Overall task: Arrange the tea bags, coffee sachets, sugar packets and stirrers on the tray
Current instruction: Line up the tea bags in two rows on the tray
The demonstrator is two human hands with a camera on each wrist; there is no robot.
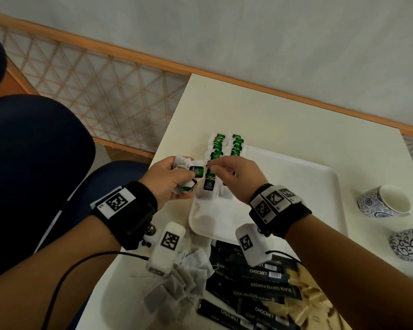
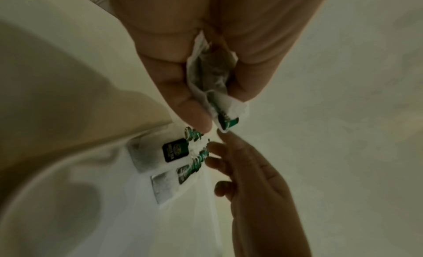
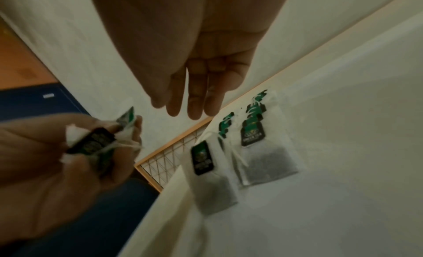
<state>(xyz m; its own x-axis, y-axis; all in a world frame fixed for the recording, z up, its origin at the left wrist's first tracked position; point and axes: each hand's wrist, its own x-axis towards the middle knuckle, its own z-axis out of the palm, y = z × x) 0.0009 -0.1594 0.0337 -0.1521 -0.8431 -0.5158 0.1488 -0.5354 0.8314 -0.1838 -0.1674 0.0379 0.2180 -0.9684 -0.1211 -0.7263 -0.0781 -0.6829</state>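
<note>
My left hand grips a small bunch of white tea bags with green tags just above the tray's near-left corner. My right hand hovers right beside them with straight fingers and holds nothing. Two overlapping rows of tea bags lie along the left end of the white tray; the nearest ones lie flat under my right hand. Loose tea bags, black coffee sachets and brown packets lie heaped on the table near me.
Two blue-patterned cups stand at the table's right edge. A dark blue chair is on my left, off the table's left edge. Most of the tray to the right of the rows is bare.
</note>
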